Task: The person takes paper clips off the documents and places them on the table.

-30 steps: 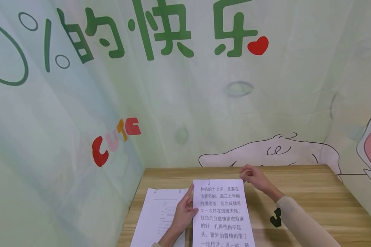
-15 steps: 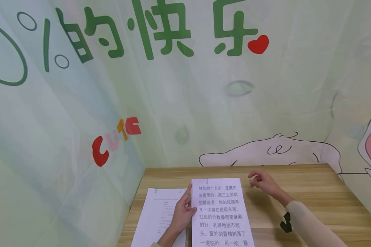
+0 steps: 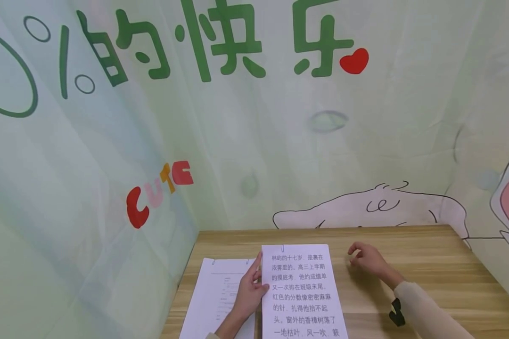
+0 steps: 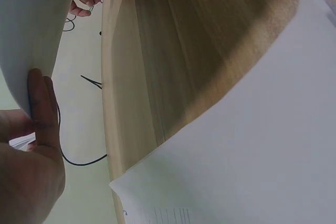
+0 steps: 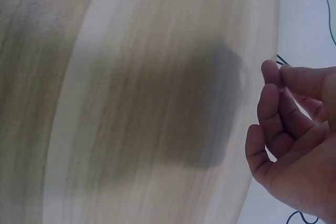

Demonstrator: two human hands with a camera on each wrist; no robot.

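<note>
A sheaf of printed paper (image 3: 301, 292) in large type stands raised above the table, one paper clip (image 3: 282, 248) on its top edge. My left hand (image 3: 251, 293) grips its left side, thumb in front and fingers behind; the left wrist view shows those fingers (image 4: 44, 108) against the sheets. Apart from the sheaf, to its right, my right hand (image 3: 366, 259) is over the table with thumb and forefinger meeting. A tiny greenish thing like a paper clip (image 4: 91, 9) shows at its fingertips in the left wrist view; the right wrist view (image 5: 299, 124) mostly hides it.
On the left lies another stack of printed sheets (image 3: 209, 287) with two clips on its top edge. The wooden table (image 3: 441, 268) meets a printed cloth wall (image 3: 246, 141) at its back edge. A black device (image 3: 397, 312) sits at the right sleeve.
My right hand has moved away from the sheaf's top right corner, rightward and slightly nearer me. The sheaf has shifted slightly left, still in my left hand.
</note>
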